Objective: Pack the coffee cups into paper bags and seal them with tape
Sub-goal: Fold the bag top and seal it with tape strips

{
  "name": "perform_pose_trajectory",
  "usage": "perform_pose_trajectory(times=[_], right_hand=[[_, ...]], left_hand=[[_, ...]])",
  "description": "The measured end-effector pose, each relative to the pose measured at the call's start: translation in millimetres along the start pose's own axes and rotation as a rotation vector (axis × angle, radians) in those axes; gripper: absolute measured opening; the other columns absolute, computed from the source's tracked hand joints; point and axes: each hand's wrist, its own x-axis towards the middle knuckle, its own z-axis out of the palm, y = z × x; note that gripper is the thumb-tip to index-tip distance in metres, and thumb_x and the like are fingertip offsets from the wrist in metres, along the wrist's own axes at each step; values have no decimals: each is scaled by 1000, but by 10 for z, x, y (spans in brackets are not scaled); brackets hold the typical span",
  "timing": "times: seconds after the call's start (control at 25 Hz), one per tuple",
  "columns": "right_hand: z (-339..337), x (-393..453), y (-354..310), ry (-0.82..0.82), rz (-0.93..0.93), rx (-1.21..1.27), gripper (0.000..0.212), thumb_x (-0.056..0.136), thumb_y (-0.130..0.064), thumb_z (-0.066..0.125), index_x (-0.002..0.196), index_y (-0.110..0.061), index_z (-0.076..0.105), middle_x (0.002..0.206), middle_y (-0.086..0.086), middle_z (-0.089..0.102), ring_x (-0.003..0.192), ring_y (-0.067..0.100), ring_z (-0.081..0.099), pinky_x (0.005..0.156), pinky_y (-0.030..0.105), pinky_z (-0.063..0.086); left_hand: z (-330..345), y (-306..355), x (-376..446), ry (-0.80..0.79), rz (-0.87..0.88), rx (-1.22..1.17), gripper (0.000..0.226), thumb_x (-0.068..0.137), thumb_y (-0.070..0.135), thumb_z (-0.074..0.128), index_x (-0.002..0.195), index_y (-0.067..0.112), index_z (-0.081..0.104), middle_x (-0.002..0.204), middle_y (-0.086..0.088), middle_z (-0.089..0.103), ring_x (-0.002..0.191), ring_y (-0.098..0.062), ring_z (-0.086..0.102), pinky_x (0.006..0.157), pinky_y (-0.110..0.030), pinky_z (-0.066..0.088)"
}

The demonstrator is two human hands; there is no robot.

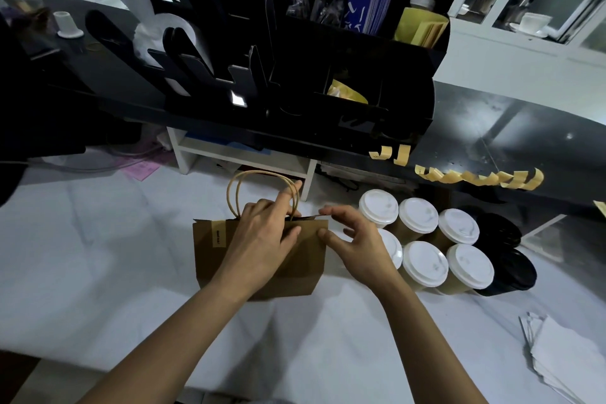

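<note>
A brown paper bag (295, 272) with rope handles stands upright on the white table, a strip of tape (218, 233) stuck over its top left edge. My left hand (262, 239) pinches the bag's top edge shut near the handles. My right hand (357, 239) holds a tape piece (323, 214) at the bag's top right corner between thumb and forefinger. Several tan coffee cups (424, 264) with white lids stand right of the bag, touching my right hand's back. More cut tape strips (475, 178) hang along the dark counter edge.
Two black-lidded cups (511, 269) stand right of the white-lidded ones. A tall black organizer (295, 75) with bags and sleeves rises behind the bag on a white shelf (242, 157). A stack of white napkins (564, 357) lies at the lower right.
</note>
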Motion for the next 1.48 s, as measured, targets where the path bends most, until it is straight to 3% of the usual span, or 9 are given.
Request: perform_pose_trajectory(times=[0.28, 0.4, 0.56, 0.72, 1.0, 1.2, 1.48], right_hand=[[7, 38, 8, 35, 17, 0, 20, 91, -26, 75, 107, -35, 69, 113, -21, 69, 111, -2, 59, 94, 24, 47], [-58, 67, -98, 36, 71, 161, 14, 93, -29, 72, 107, -27, 71, 106, -10, 74, 103, 5, 67, 86, 22, 53], [-290, 364, -122, 260, 435, 573, 34, 104, -36, 53, 108, -7, 72, 98, 10, 76, 90, 22, 72, 84, 38, 57], [-592, 726, -155, 358, 660, 889, 43, 106, -39, 45, 111, -5, 69, 92, 8, 73, 83, 22, 68, 76, 35, 54], [-666, 963, -329, 312, 728, 908, 52, 96, -56, 53, 104, -7, 71, 92, 7, 70, 88, 23, 66, 78, 35, 54], [-715, 1005, -379, 292, 752, 892, 25, 91, -26, 53, 100, -7, 67, 93, 6, 70, 86, 22, 66, 75, 35, 53], [-805, 981, -356, 274, 746, 623, 24, 88, -12, 52, 98, -11, 74, 67, -3, 72, 76, 13, 68, 72, 30, 52]], left_hand=[[56, 19, 46, 66, -1, -37, 66, 93, 26, 68, 150, 33, 34, 109, 5, 64, 110, -13, 54, 89, -27, 47], [70, 0, 63, 66, 1, -37, 64, 92, 25, 69, 147, 32, 37, 108, 5, 66, 109, -14, 56, 88, -29, 50], [60, 1, 57, 77, 9, -23, 64, 92, 26, 69, 148, 33, 37, 106, 6, 65, 106, -14, 55, 89, -30, 50], [42, 12, 53, 67, -2, -25, 64, 93, 26, 67, 148, 35, 37, 107, 7, 63, 107, -12, 52, 90, -27, 46], [5, 19, 38, 53, 4, -28, 59, 94, 26, 66, 147, 32, 40, 106, 8, 62, 106, -12, 52, 89, -29, 48], [0, -11, 30, 39, 0, -24, 58, 94, 29, 65, 146, 32, 40, 108, 10, 63, 108, -12, 52, 92, -30, 49], [-7, 3, 25, 44, 29, -7, 54, 94, 27, 66, 141, 33, 43, 106, 10, 64, 104, -11, 53, 90, -29, 48]])
